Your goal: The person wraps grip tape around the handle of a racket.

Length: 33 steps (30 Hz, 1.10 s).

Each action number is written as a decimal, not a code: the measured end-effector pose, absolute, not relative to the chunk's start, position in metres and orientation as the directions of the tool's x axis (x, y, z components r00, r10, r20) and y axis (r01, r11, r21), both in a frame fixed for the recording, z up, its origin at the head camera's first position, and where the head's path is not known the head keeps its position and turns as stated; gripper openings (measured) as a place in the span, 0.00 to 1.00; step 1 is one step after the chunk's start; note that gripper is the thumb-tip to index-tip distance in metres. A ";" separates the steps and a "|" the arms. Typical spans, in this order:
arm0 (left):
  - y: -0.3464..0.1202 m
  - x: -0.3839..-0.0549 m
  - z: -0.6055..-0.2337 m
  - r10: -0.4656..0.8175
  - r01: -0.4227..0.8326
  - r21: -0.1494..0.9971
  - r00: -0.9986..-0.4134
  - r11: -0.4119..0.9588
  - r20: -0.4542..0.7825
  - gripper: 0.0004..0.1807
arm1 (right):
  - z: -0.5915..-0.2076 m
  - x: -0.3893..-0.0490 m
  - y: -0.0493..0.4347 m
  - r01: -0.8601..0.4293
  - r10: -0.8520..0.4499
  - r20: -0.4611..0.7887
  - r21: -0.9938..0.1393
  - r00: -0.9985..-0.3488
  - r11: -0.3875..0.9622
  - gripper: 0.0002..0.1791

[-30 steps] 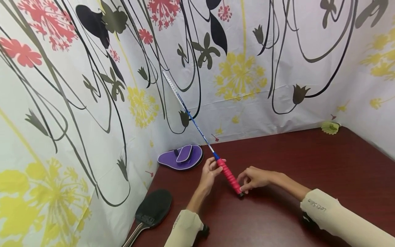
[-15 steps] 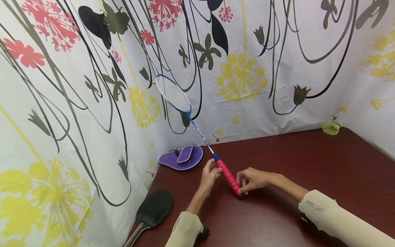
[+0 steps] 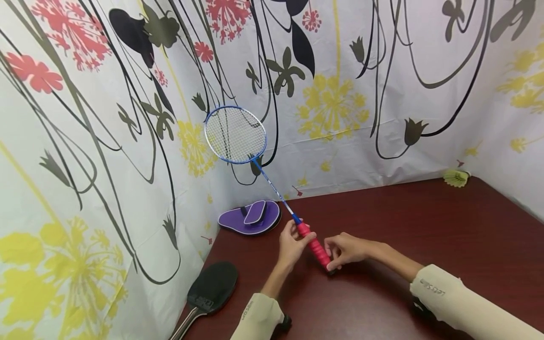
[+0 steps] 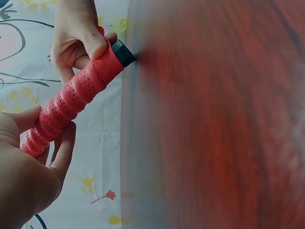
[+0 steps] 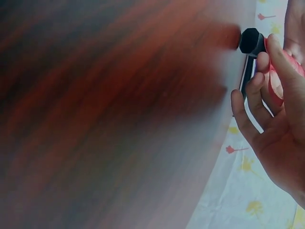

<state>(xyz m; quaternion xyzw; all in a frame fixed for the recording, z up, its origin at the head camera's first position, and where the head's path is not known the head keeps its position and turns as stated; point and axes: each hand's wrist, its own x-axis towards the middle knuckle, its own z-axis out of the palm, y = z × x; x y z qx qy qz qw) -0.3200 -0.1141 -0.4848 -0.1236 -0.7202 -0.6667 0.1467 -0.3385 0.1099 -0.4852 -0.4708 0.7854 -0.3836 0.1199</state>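
Note:
A badminton racket (image 3: 236,134) with a blue and white frame slants up to the left, its strung face turned toward the head camera. Red perforated grip tape (image 4: 71,98) winds in ridges round its handle. My left hand (image 3: 291,246) holds the upper handle, thumb across the tape. At the lower end, my right hand (image 3: 349,247) pinches the tape between thumb and finger. The black butt cap (image 5: 251,42) sticks out past the tape. In the right wrist view a loop of tape (image 5: 275,88) shows by the right fingers, partly hidden by them.
On the brown table (image 3: 403,226), a purple paddle case (image 3: 231,219) lies at the back left. A black table tennis bat (image 3: 216,283) rests at the left edge. A yellow-green shuttlecock (image 3: 456,178) sits in the back right corner. Flower-patterned cloth (image 3: 382,94) hangs behind.
The racket has turned about its long axis, from edge-on to showing its full face. My left thumb now lies over the handle. The right hand stays at the lower end.

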 end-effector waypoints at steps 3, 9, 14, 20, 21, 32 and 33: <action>-0.116 -0.320 -0.484 -0.021 0.362 0.930 -0.931 0.055 0.364 0.29 | -0.484 -0.339 0.117 -0.664 -0.842 0.186 -0.708 -0.507 0.243 0.16; -0.120 -0.321 -0.482 0.002 0.351 0.936 -0.936 0.010 0.351 0.28 | -0.484 -0.340 0.129 -0.668 -0.844 0.182 -0.701 -0.505 0.249 0.09; -0.123 -0.320 -0.479 0.038 0.305 0.952 -0.952 0.012 0.305 0.30 | -0.486 -0.341 0.130 -0.681 -0.843 0.181 -0.683 -0.507 0.263 0.08; -0.124 -0.319 -0.476 0.115 0.252 0.968 -0.961 -0.012 0.251 0.35 | -0.487 -0.340 0.125 -0.686 -0.857 0.173 -0.684 -0.486 0.250 0.06; -0.124 -0.318 -0.475 0.128 0.251 0.968 -0.960 -0.016 0.251 0.36 | -0.487 -0.340 0.124 -0.683 -0.858 0.171 -0.687 -0.483 0.248 0.05; -0.127 -0.318 -0.472 0.154 0.291 0.955 -0.943 -0.056 0.296 0.25 | -0.485 -0.339 0.118 -0.653 -0.854 0.153 -0.714 -0.498 0.253 0.05; -0.128 -0.317 -0.472 0.151 0.292 0.955 -0.943 -0.055 0.297 0.25 | -0.485 -0.339 0.118 -0.652 -0.851 0.153 -0.714 -0.502 0.255 0.05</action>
